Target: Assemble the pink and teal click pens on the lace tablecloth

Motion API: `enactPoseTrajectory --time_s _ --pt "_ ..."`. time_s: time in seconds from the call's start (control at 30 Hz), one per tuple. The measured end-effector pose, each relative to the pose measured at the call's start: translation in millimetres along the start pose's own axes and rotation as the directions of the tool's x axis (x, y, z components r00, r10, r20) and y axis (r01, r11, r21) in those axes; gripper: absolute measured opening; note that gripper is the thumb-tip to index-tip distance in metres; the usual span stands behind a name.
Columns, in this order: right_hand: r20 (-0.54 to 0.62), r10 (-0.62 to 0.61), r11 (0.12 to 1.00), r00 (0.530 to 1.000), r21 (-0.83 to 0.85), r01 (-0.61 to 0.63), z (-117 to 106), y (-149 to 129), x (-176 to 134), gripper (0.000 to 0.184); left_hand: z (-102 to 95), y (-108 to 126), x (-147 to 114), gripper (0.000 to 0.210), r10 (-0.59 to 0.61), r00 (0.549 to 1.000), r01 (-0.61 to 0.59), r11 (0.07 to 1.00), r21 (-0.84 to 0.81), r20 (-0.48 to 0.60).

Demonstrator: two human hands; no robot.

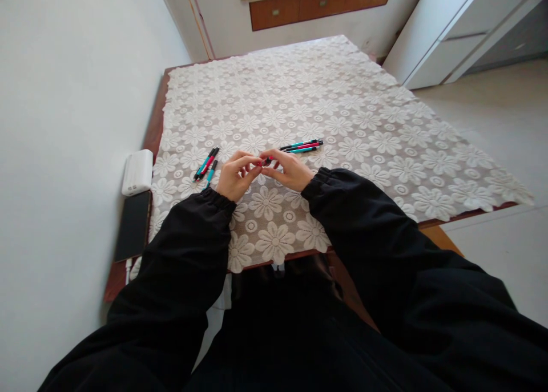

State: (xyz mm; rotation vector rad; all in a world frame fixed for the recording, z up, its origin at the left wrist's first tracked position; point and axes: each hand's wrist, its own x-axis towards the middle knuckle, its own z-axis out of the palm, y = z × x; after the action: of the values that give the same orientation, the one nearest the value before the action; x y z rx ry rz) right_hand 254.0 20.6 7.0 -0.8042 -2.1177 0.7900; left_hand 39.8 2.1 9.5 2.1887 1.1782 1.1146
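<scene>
My left hand (236,176) and my right hand (287,170) meet over the near part of the table, fingers closed in pinches. Between their fingertips is a red-and-black pen (267,161), mostly covered by the fingers; whether it is whole or in parts I cannot tell. Just left of my left hand lie a teal-and-black pen (204,164), a red-and-black one (209,164) and another teal one (211,174). Beyond my right hand, a teal-and-black pen (299,144), a red one (311,145) and a second teal one (303,149) lie side by side.
A white lace tablecloth (274,241) with flower shapes covers the wooden table. At the left edge, a white power bank (137,172) sits beyond a dark phone (132,226) with a white cable (128,271). The wall (77,124) runs close along that side.
</scene>
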Motion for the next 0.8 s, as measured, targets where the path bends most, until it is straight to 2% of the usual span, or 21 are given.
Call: enactPoseTrajectory --time_s 0.1,0.23,0.4,0.53,0.57,0.67,0.8 --pt "-0.003 -0.036 0.995 0.999 0.097 0.036 2.6 4.1 -0.7 0.030 2.6 -2.4 -1.6 0.027 -0.028 0.999 0.025 0.990 -0.138 -0.020" --pt "0.050 -0.010 0.996 0.999 0.088 0.006 2.3 5.2 -1.8 0.030 5.9 -4.4 -3.4 0.031 -0.091 0.996 0.085 0.974 -0.211 -0.019" --pt "0.076 0.018 0.989 0.997 -0.145 -0.006 -3.5 -1.2 -2.7 0.026 7.0 -8.9 -2.1 0.031 -0.083 0.980 0.046 0.979 -0.198 -0.180" --pt "0.108 0.061 0.949 0.992 -0.313 -0.025 -8.0 -4.1 -1.5 0.032 3.3 -9.0 -1.7 0.030 0.041 0.967 -0.052 0.998 -0.037 -0.251" --pt "0.118 0.073 0.940 0.990 -0.339 -0.029 -8.5 -4.4 -1.2 0.034 1.7 -8.2 -1.7 0.026 0.102 0.968 -0.095 0.995 0.045 -0.230" --pt "0.168 0.087 0.921 0.982 -0.389 -0.015 -8.8 -5.2 -0.8 0.035 -3.2 -4.7 -1.7 0.018 0.230 0.972 -0.209 0.939 0.275 -0.047" --pt "0.229 0.133 0.905 0.964 -0.424 -0.024 -7.3 -7.5 -1.1 0.037 -6.0 -0.2 -1.5 0.021 0.205 0.972 -0.235 0.889 0.394 0.116"
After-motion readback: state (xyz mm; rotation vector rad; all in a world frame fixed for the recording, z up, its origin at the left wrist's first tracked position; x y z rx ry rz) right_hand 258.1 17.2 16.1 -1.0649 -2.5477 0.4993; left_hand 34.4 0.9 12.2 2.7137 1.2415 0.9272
